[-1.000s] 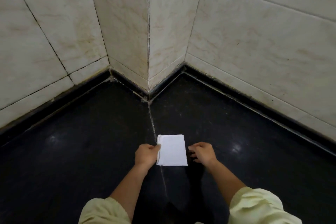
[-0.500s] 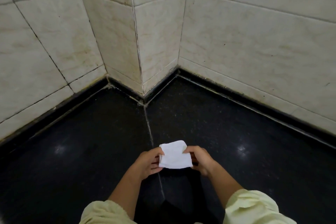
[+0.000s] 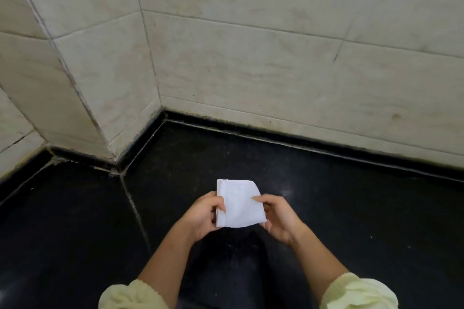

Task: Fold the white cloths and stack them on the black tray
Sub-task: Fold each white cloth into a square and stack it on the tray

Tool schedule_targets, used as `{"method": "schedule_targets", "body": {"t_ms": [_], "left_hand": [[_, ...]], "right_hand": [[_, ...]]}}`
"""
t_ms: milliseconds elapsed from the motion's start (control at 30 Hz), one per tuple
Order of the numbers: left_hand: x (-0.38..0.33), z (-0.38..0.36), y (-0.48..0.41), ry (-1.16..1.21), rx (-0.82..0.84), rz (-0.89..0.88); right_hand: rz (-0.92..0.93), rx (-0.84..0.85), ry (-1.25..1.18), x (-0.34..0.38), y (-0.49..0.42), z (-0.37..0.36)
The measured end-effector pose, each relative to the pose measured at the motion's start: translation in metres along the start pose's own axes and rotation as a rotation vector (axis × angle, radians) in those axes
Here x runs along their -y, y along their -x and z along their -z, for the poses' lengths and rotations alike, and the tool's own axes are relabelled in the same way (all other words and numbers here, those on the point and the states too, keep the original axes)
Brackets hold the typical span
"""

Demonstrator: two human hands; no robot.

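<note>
Pale sleeves (image 3: pixel 359 292) pushed up near my elbows. My left hand (image 3: pixel 200 216) and right hand (image 3: pixel 278 218) both pinch the folded white cloth (image 3: pixel 238 204) by its side edges, raised over the black floor (image 3: pixel 75 221). Beyond, cream tiled wall (image 3: pixel 276 70).

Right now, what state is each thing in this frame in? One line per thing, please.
white cloth: folded small, held up off the black floor between both hands.
left hand: closed on the cloth's left edge.
right hand: closed on the cloth's right edge.
black tray: not in view.
sleeves: pushed up the forearms.
</note>
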State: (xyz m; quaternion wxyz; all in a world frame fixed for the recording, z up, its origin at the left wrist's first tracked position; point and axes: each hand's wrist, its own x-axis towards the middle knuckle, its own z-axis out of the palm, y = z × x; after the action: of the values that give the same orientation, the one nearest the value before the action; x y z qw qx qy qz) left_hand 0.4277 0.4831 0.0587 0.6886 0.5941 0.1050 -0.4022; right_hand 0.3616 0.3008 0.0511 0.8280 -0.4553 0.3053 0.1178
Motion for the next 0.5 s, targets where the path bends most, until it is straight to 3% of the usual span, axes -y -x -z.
{"method": "schedule_targets", "body": {"t_ms": [500], "left_hand": [[0.030, -0.239, 0.003, -0.345, 0.523, 0.072]], "right_hand": [[0.344, -0.369, -0.089, 0.036, 0.172, 0.200]]}}
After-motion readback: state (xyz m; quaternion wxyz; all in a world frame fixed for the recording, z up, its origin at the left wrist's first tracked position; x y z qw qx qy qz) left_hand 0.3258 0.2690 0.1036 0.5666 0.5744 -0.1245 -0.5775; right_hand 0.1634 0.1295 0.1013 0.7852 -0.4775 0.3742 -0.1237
